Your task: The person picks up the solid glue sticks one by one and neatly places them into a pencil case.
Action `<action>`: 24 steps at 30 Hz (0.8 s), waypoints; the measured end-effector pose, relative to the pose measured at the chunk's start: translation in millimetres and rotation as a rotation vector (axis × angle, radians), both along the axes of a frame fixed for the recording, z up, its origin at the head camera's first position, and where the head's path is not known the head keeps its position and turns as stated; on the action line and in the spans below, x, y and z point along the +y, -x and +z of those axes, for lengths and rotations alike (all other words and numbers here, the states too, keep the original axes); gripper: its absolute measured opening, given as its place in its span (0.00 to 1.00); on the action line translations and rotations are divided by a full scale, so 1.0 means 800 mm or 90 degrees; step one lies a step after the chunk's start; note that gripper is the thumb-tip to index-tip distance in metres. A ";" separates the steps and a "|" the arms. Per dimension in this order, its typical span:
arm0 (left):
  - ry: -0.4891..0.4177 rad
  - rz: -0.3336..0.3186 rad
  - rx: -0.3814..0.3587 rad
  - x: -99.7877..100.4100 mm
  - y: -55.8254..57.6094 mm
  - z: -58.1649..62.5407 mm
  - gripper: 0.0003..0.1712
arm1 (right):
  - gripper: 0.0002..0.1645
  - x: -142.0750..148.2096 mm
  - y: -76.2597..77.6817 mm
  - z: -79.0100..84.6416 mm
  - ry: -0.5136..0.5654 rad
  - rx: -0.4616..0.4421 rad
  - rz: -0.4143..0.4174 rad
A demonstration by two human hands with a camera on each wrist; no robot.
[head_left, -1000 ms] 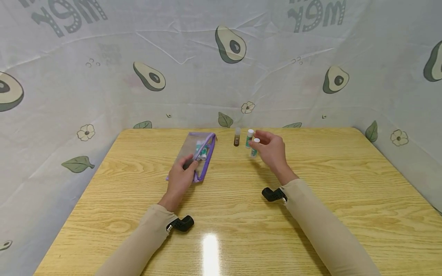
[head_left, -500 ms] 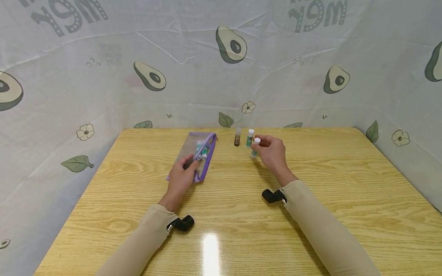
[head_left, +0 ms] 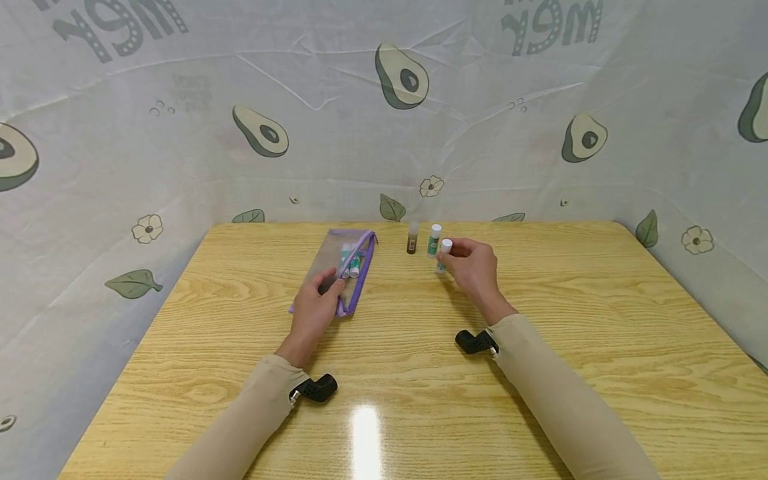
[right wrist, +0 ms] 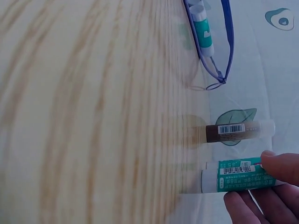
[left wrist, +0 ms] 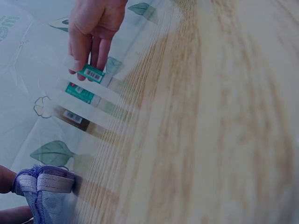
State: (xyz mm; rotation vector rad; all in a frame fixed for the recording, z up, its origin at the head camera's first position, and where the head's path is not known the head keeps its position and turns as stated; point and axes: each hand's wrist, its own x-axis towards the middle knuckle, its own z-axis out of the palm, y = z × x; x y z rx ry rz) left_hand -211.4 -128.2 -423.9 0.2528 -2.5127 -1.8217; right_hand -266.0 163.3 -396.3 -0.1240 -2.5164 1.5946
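While the left hand is pinching the pouch on the left and the right hand the near stick, any leftward swing could be toppling the far stick beside it.

Hands, right | fingers lower than a second ago | round green-and-white stick

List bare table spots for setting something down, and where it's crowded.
Bare table: the wide stretch right of the right hand; the strip left of the pouch and left hand; the middle, between the forearms. Crowded: far centre, where the brown tube, the far green tube and the gripped green tube cluster.
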 end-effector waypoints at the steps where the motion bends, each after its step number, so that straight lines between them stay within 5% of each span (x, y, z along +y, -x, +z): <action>1: -0.001 -0.001 0.001 0.000 0.000 0.000 0.30 | 0.24 0.000 -0.001 0.000 0.001 -0.001 0.000; 24: -0.005 -0.001 -0.002 0.000 0.000 -0.001 0.30 | 0.26 -0.002 0.001 0.006 0.025 0.003 -0.010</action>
